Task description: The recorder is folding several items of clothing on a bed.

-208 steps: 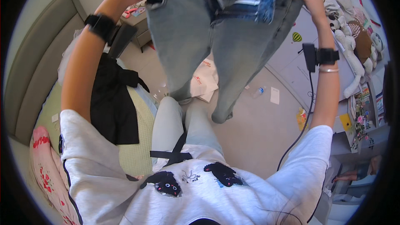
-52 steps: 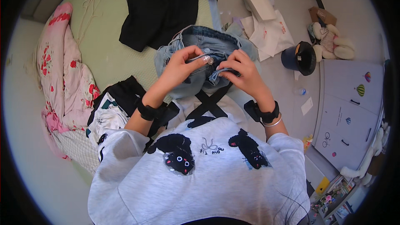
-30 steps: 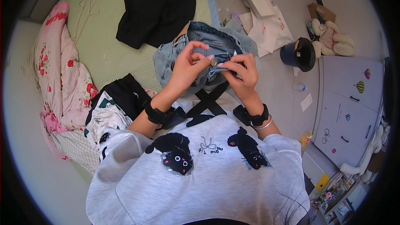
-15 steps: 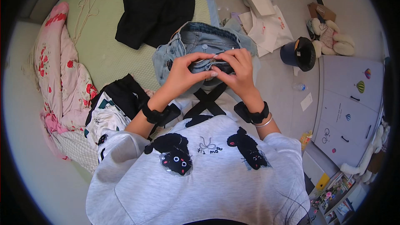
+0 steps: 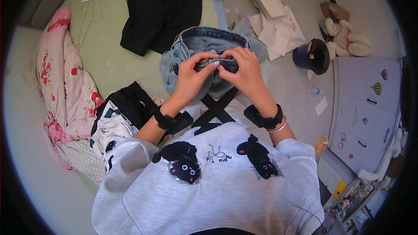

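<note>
Light blue jeans (image 5: 174,52) lie bunched in front of me, their waistband curved into an open loop. At the near side of that loop, my left hand (image 5: 193,72) pinches the waistband between thumb and fingers. My right hand (image 5: 242,67) grips the same band just to the right, its fingertips almost meeting the left ones. Whatever fastening sits between the fingertips is too covered to make out. Dark cloth shows inside the band under both hands. Each wrist wears a black strap with a box-shaped device.
A black garment (image 5: 163,15) is spread on the green quilted bed (image 5: 104,52). Pink floral bedding (image 5: 65,74) and piled clothes (image 5: 115,117) lie left. On the floor at right are white bags (image 5: 278,30), a dark bin (image 5: 310,56) and a bottle (image 5: 312,90), beside a white cabinet (image 5: 363,109).
Both hands have shifted slightly, keeping hold of the waistband. The fingertips have drawn closer together, and the gap between the hands has narrowed. The jeans' far waistband edge sits a little lower.
</note>
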Demonstrator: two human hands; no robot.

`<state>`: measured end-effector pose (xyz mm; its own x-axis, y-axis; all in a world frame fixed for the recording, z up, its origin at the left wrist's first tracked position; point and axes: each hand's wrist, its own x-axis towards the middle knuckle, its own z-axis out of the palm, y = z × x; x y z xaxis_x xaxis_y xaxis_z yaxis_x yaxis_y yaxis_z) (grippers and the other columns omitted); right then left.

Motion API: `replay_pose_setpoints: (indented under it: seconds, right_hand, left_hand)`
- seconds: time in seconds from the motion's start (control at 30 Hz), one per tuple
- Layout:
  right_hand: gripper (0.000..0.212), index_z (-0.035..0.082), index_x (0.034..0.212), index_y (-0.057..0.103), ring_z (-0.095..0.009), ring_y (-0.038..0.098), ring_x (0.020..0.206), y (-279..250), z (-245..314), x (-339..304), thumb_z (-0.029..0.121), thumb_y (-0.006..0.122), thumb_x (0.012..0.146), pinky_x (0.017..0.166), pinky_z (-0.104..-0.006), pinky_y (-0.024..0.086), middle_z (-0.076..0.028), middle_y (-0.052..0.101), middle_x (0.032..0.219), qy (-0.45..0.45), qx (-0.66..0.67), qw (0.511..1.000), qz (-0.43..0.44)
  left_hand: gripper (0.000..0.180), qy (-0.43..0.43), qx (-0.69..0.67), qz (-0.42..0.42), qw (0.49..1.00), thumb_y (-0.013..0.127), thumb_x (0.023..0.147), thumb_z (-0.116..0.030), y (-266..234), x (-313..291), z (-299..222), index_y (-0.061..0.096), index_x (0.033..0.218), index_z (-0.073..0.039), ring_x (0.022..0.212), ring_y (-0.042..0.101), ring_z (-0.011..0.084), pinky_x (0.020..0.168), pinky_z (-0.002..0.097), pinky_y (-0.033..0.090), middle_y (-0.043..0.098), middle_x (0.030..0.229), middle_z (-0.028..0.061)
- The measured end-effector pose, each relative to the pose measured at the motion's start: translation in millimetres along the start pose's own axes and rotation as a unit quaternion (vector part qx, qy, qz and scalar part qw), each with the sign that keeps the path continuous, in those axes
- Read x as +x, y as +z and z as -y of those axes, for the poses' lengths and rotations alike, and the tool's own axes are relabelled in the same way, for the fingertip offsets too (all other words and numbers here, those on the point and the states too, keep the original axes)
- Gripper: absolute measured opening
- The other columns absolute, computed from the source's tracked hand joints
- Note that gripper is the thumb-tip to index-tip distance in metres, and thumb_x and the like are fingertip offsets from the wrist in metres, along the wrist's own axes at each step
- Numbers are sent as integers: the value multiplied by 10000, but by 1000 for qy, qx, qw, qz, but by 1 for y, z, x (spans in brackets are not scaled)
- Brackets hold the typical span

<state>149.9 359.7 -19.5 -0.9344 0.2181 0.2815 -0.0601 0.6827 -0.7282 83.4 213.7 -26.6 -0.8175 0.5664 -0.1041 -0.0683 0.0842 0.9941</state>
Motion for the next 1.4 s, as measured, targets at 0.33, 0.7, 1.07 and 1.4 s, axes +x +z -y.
replay_pose_setpoints:
  seconds: [0.33,0.7,1.07,1.4]
  right_hand:
    - [194,34,811,557,-269,528,736,-3,-4,8,138,635,667,634,-350,429,-89,518,778,-40,-66,996,31]
    - [300,46,923,517,-226,535,747,-17,0,21,157,655,681,610,-303,456,-74,509,818,-145,-131,977,87]
    - [204,60,852,540,-191,534,728,-16,-1,20,151,634,695,608,-287,448,-46,517,754,-171,-158,971,61]
    - [90,77,757,556,-169,516,743,-12,-5,21,125,572,683,636,-277,396,-30,518,711,-197,-247,944,99]
  left_hand:
    - [194,12,77,40,996,594,771,-26,-7,13,-12,602,962,12,837,566,95,750,213,442,622,924,62]
    - [169,81,105,-33,991,584,758,-46,2,7,-4,589,922,-3,767,588,186,696,270,440,623,840,110]
    - [226,178,269,-22,946,660,706,-119,-4,11,-6,587,900,-29,796,547,250,689,308,424,569,849,107]
    - [274,241,346,4,907,682,659,-110,-8,10,-11,589,899,-19,840,528,279,739,336,418,557,923,99]
